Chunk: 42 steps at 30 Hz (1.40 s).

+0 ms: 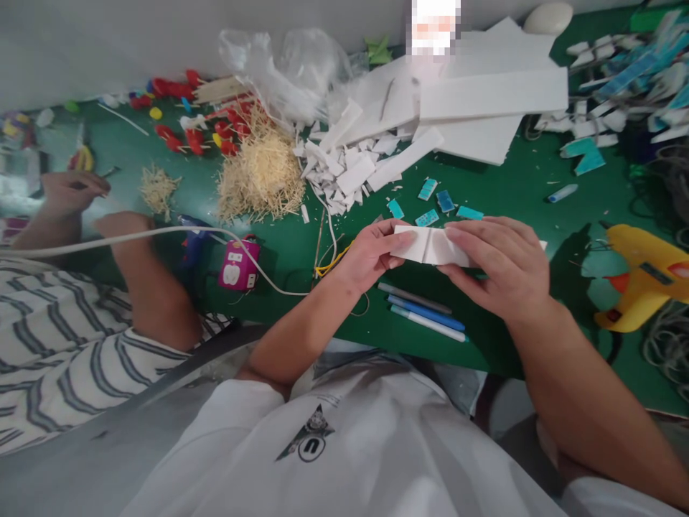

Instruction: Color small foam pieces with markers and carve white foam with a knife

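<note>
Toward the front edge of the green tabletop (517, 192), left hand (370, 257) and right hand (503, 267) pinch a flat, white, seamed strip (410, 245), fingers nearly closed; steady alignment seems needed.

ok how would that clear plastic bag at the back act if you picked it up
The plastic bag would probably be floppy, since it looks thin and lies crumpled. It is likely light for its bulk, being see-through and puffed out. It lies close by the white scraps, so dragging it could disturb a few.
</note>
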Each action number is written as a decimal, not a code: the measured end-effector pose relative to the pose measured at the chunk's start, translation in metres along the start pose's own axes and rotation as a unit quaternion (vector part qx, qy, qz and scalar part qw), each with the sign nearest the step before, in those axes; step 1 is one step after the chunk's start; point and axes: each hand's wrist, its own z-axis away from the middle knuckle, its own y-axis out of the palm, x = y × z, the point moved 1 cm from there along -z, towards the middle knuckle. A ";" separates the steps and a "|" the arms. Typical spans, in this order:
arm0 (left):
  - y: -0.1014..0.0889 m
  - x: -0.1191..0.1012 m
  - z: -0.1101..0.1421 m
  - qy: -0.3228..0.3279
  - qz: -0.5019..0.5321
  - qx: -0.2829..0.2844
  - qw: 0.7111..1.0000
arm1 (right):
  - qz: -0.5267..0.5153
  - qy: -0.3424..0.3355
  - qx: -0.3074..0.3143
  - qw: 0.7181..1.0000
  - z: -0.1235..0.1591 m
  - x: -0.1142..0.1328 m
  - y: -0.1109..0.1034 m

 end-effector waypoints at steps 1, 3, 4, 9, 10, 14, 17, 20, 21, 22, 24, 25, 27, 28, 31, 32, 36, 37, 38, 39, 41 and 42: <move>0.000 0.000 0.000 0.005 -0.004 -0.004 1.000 | 0.008 0.011 0.017 1.000 -0.001 -0.001 0.000; -0.001 0.000 0.001 0.013 -0.013 -0.008 1.000 | 0.014 0.015 0.031 0.999 -0.002 -0.001 -0.001; -0.001 0.000 0.001 0.017 -0.017 -0.008 1.000 | 0.008 0.002 0.023 1.000 -0.003 -0.001 -0.001; -0.006 0.000 0.003 0.031 -0.037 0.003 0.999 | -0.015 -0.039 -0.014 0.999 -0.004 0.000 -0.004; -0.007 0.000 0.003 0.032 -0.040 0.005 0.999 | -0.006 -0.034 -0.002 0.999 -0.004 -0.001 -0.004; -0.008 0.000 0.003 0.033 -0.051 0.001 0.998 | 0.008 -0.045 0.006 0.999 -0.001 -0.003 -0.004; -0.009 -0.003 0.003 0.034 -0.063 -0.006 0.997 | 0.001 -0.035 0.010 0.999 0.000 -0.004 -0.003; -0.011 -0.008 0.006 0.043 -0.089 -0.010 0.995 | 0.001 0.020 0.053 0.998 0.000 -0.004 -0.002; -0.012 -0.010 0.008 0.063 -0.107 -0.018 0.992 | 0.003 0.036 0.057 0.998 -0.001 -0.003 -0.003; -0.014 -0.010 0.010 0.093 -0.129 -0.031 0.987 | 0.006 0.051 0.055 0.997 -0.002 -0.001 -0.004; -0.017 -0.009 0.014 0.190 -0.173 -0.068 0.964 | 0.007 0.077 0.047 0.996 -0.004 0.002 -0.007; -0.018 -0.008 0.015 0.239 -0.198 -0.074 0.948 | 0.001 0.089 0.048 0.995 -0.005 0.004 -0.009; -0.019 -0.003 0.016 0.325 -0.270 -0.052 0.905 | -0.027 0.108 0.073 0.991 -0.008 0.007 -0.012; -0.019 -0.001 0.016 0.356 -0.306 -0.032 0.883 | -0.046 0.121 0.095 0.987 -0.010 0.008 -0.014; -0.017 0.005 0.013 0.400 -0.366 0.007 0.840 | -0.115 0.214 0.196 0.950 -0.018 0.008 -0.018; -0.016 0.005 0.012 0.401 -0.379 0.007 0.834 | -0.143 0.256 0.236 0.926 -0.021 0.007 -0.019; -0.009 0.009 0.010 0.332 -0.405 -0.019 0.851 | -0.247 0.360 0.343 0.832 -0.031 0.002 -0.023; -0.007 0.011 0.010 0.298 -0.390 -0.022 0.871 | -0.258 0.380 0.355 0.814 -0.032 0.001 -0.023; -0.005 0.014 0.010 0.262 -0.365 -0.022 0.893 | -0.263 0.396 0.363 0.802 -0.033 0.001 -0.023; -0.003 0.016 0.010 0.228 -0.336 -0.019 0.914 | -0.264 0.405 0.367 0.795 -0.034 0.000 -0.022; 0.001 0.020 0.009 0.179 -0.289 -0.007 0.941 | -0.260 0.402 0.373 0.795 -0.035 0.000 -0.020; 0.003 0.022 0.009 0.167 -0.277 0.000 0.946 | -0.259 0.396 0.378 0.796 -0.036 0.001 -0.019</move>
